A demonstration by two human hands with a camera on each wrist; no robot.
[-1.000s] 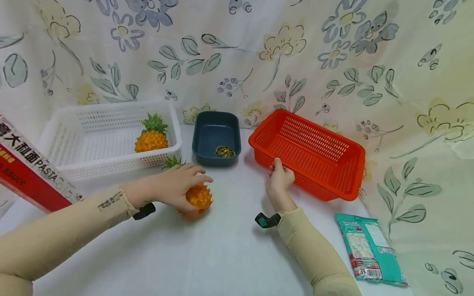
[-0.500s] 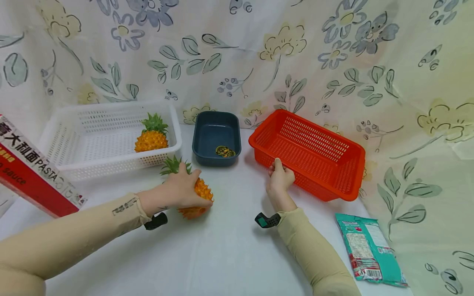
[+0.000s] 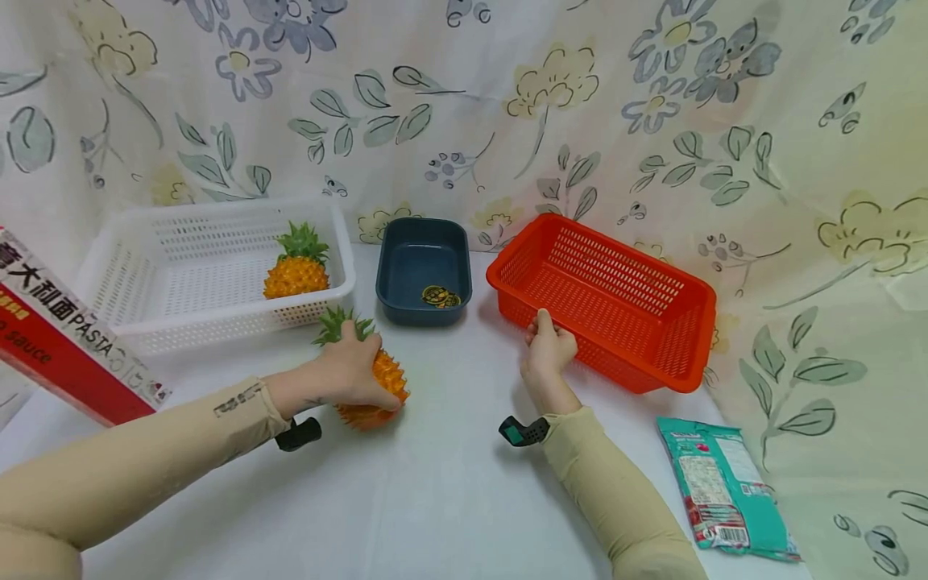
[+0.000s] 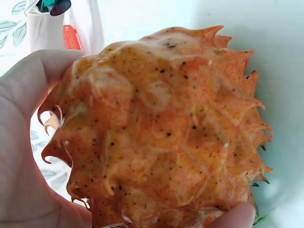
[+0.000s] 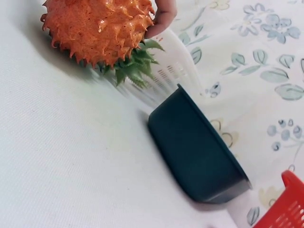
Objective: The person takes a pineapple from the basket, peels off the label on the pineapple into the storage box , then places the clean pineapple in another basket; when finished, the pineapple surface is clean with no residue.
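My left hand (image 3: 351, 370) grips an orange, spiky pineapple (image 3: 387, 383) with a green leafy crown, in front of the white basket. Close up in the left wrist view, the thumb and fingers wrap both sides of the pineapple (image 4: 166, 128). The same pineapple (image 5: 102, 28) shows at the top of the right wrist view, close over the white cloth. At the near rim of the red basket (image 3: 602, 278), my right hand (image 3: 548, 350) has its fingers curled and its thumb up against the rim. The right wrist view does not show that hand.
A white basket (image 3: 232, 318) at the back left holds another pineapple (image 3: 297, 276). Between the baskets stands a dark blue tub (image 3: 413, 242) with small gold-and-black pieces (image 3: 440, 296). A red pasta box (image 3: 68, 338) stands far left, a teal packet (image 3: 725, 487) lies right.
My left hand has shifted from over the pineapple to a grip around its left side. The pineapple has moved slightly left. My right hand and the red basket stay put.
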